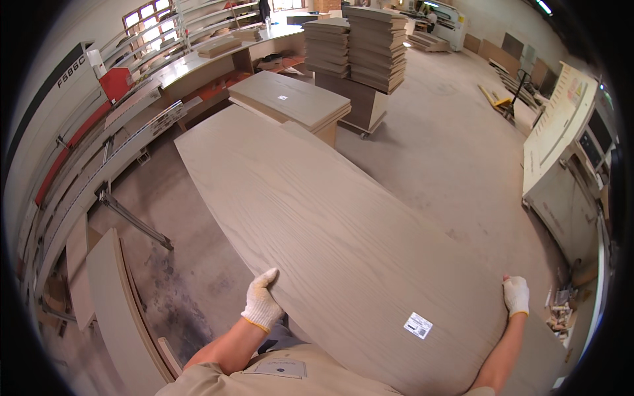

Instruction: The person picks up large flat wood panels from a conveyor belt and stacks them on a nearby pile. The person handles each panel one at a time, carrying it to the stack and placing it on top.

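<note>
A long, grey-brown wood-grain panel [343, 231] reaches from near my body away to the far left. My left hand [263, 302], in a white knit glove, grips its left edge with the thumb laid over the top; the other fingers are hidden underneath. On the opposite edge my right hand [516, 295], gloved alike, is closed round the rim. A white printed label [418, 325] sticks to the panel's near part. The panel's far end overlaps or lies close by a stack of similar boards [290, 96]; contact cannot be made out.
A large white and red machine [119, 86] with a metal support arm [135, 218] stands along the left. Loose boards [125, 310] lean at lower left. Tall board stacks [376, 49] rest on a wheeled base behind. Another machine [561, 152] and a yellow pallet truck [498, 102] stand at right.
</note>
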Available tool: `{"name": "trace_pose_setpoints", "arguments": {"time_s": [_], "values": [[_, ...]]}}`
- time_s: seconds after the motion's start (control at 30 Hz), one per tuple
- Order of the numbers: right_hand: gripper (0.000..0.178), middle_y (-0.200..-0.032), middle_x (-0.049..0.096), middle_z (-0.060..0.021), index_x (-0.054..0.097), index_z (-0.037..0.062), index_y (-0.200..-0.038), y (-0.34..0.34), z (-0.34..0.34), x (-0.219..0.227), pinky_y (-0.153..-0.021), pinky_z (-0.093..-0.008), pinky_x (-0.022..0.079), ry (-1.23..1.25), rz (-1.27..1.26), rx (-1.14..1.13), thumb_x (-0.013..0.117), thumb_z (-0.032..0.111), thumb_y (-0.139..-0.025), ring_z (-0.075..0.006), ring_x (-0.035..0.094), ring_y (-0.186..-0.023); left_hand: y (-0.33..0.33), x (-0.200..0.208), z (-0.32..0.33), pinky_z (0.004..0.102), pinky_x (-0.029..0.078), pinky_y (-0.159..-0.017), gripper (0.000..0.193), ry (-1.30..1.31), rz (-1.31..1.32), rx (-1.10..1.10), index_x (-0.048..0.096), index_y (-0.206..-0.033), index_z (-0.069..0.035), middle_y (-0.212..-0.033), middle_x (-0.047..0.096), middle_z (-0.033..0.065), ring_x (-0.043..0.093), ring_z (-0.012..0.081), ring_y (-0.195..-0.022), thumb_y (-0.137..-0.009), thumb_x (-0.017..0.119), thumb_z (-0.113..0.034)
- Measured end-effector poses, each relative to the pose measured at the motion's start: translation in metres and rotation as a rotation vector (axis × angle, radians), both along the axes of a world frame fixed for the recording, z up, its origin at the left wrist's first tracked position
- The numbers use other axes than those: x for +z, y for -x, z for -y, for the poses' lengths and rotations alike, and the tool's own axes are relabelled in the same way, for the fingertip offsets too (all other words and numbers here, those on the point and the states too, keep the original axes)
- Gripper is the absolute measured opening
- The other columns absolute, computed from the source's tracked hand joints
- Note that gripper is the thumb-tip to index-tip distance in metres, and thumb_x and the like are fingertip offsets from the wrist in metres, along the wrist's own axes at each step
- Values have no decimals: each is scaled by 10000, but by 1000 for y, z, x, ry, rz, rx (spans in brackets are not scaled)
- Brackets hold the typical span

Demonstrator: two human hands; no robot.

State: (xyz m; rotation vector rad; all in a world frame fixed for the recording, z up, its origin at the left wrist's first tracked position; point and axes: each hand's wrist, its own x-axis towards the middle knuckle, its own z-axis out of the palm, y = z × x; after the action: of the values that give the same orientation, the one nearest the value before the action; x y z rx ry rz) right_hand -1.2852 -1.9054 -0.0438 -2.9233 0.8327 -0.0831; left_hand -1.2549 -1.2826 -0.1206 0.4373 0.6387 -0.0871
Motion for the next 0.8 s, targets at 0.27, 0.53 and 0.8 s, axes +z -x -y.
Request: {"name": "trace_pose_setpoints", "arguments": {"time_s": [0.27, 0.53, 0.8], "values": [[434, -925, 697, -269, 754, 6, -861, 77, 55, -1, -811, -546, 510, 87, 28, -36, 570, 385, -967, -482, 669, -923, 29, -25, 46, 593, 436, -1127, 441, -33, -41, -134, 546, -1350, 7, -1356, 607, 192, 564, 405, -1270, -943, 646, -131], [370, -923, 722, -232, 746, -18, -939, 138, 175, -14, -842, -467, 490, 12, 105, -130, 613, 327, -937, -413, 661, -915, 62, -11, 88, 555, 410, -1179, 565, 154, 63, -589, 355, -1529, 25, -1549, 474, 181, 493, 364, -1407, -1060, 583, -191], [469, -983, 675, -336, 692, -86, -1020, 142, 218, -43, -849, -530, 470, 186, -4, -369, 510, 347, -1031, -496, 645, -973, 82, 15, 137, 521, 305, -1247, 489, 38, -222, -923, 463, -1446, -17, -1303, 586, -2, 592, 136, -1138, -1086, 567, -331]]}}
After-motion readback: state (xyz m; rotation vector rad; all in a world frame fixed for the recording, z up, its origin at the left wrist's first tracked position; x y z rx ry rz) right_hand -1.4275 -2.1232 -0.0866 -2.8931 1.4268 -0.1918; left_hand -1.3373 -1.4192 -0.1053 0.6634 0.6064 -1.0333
